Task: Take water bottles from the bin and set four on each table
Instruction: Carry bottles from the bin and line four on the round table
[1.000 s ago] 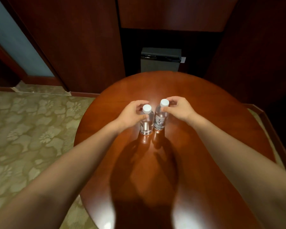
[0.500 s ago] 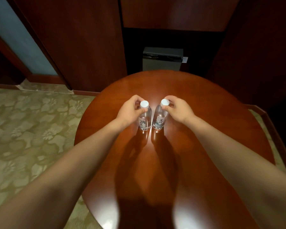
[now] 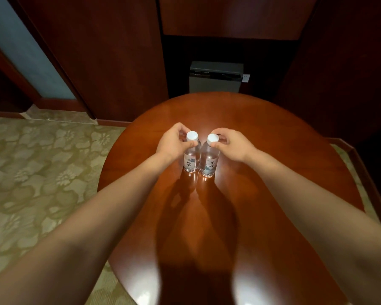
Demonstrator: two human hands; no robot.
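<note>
Bottles: left bottle and right bottle are standing side by side on the table.
Left hand: you are pinching the left bottle's neck, steadying it.
Right hand: you are pinching the right bottle's neck likewise.

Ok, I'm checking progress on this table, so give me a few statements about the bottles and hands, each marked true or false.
1. The left bottle and right bottle stand upright on the round table. True.
2. Four bottles are on this table. False: only two are visible.
3. The left hand grips the left bottle near its neck. True.
4. The right hand lies flat on the table. False: it grips the right bottle just below its cap.
5. The left bottle's cap is off. False: its white cap is on.
</note>
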